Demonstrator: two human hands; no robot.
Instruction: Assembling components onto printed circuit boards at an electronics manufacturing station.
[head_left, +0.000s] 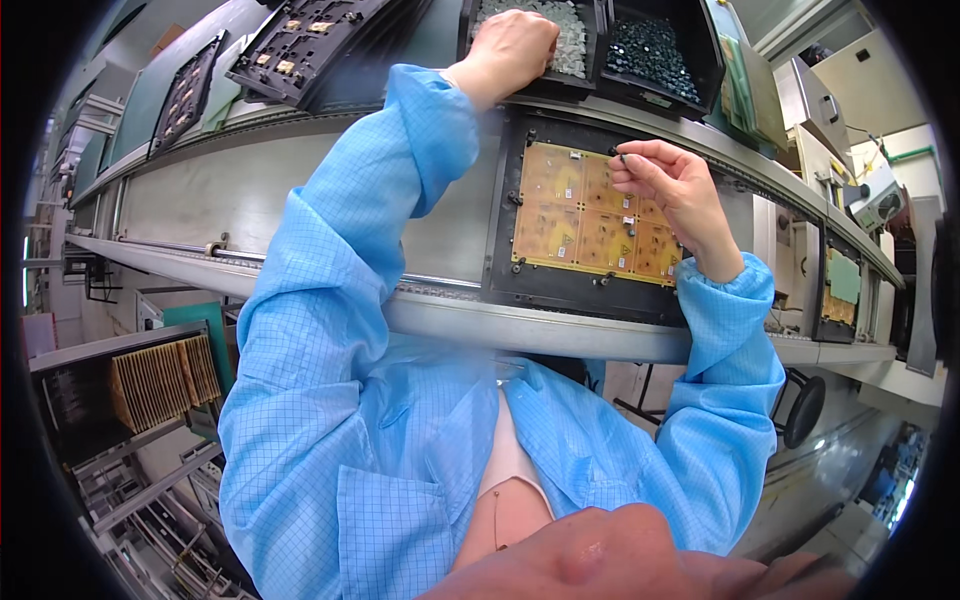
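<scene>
My left hand (pixel 508 52) is over a black bin (pixel 600 45) of small whitish translucent parts (pixel 568 30). Its fingers are curled down at the parts, and whatever lies between the fingertips is hidden. Over the upper edge of a yellow-brown circuit board panel (pixel 548 215), my right hand (pixel 675 190) pinches a small dark part (pixel 622 156) between thumb and forefinger. The panel is divided into several boards and sits in a black carrier frame (pixel 570 287) on the conveyor line. The right hand covers part of the panel's right side.
A second black bin (pixel 688 88) holds small dark parts, right of the first. Black trays with metallic pieces (pixel 290 45) lean at the upper left. The conveyor's front rail (pixel 560 335) runs before me. A rack of upright boards (pixel 165 383) stands lower left; another carrier (pixel 840 280) sits farther right.
</scene>
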